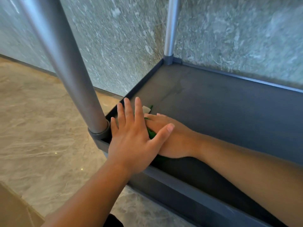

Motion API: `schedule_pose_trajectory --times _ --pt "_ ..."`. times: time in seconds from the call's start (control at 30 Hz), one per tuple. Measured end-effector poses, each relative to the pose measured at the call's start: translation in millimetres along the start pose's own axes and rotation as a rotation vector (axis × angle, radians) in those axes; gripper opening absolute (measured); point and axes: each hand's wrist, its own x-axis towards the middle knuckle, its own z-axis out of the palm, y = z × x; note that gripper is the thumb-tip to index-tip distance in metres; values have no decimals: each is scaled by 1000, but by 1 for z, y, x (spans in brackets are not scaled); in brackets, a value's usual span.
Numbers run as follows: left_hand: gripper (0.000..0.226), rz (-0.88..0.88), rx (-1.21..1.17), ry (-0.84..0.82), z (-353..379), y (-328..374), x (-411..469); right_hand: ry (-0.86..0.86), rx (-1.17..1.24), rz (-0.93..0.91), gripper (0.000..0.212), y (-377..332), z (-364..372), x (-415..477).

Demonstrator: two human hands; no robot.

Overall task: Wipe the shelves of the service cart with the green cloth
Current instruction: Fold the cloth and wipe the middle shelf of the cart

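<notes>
Single head-worn wide-angle view, looking forward and steeply down from close range onto the near left corner of a dark cart shelf (213, 102). The shelf fills the right and lower frame; a near upright post (65, 63) crosses the upper left. Stone wall (229, 30) occupies the top, pale floor (32, 120) the left.

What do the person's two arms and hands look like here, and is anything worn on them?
Both forearms are bare as far as the picture shows: no sleeves, gloves, watch or bracelets. The left hand shows no rings, and its thumbnail is short and unpainted. The right hand is partly covered, but its visible part and wrist also carry nothing.
</notes>
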Motion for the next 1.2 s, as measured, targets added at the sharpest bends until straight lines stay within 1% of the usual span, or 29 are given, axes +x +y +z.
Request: schedule_pose_trajectory --times 0.07,0.13,0.23,0.33,0.47,0.57,0.63,0.8,0.97,1.03,1.13,1.2 --pt "108 -11 32 -19 1 0 3 5 -22 20 45 10 -5 9" --pt "107 -13 70 -40 1 0 5 50 -9 96 48 25 -10 25" --pt "108 -31 134 -64 1 -1 6 154 -40 311 55 55 -28 55" --pt "110 -55 186 -82 1 0 6 205 -95 507 64 97 -47 76" --pt "114 -59 233 -77 2 2 9 256 -97 708 68 147 -71 76" --pt "113 -54 246 -78 4 5 9 296 -131 815 68 173 -83 65" --pt "112 -45 249 -75 6 7 8 322 -112 856 69 184 -85 62" --pt "110 -45 241 -82 6 10 8 273 -113 785 74 171 -76 53" --pt "113 -52 286 -159 8 8 13 209 -98 632 82 111 -56 24" --pt "113 -67 315 -191 8 7 16 182 -99 562 80 83 -49 5" --pt "112 -73 405 -205 9 16 26 125 -79 467 70 51 -38 -35" --pt "115 -22 405 -206 17 33 34 120 -83 424 63 35 -34 -64"
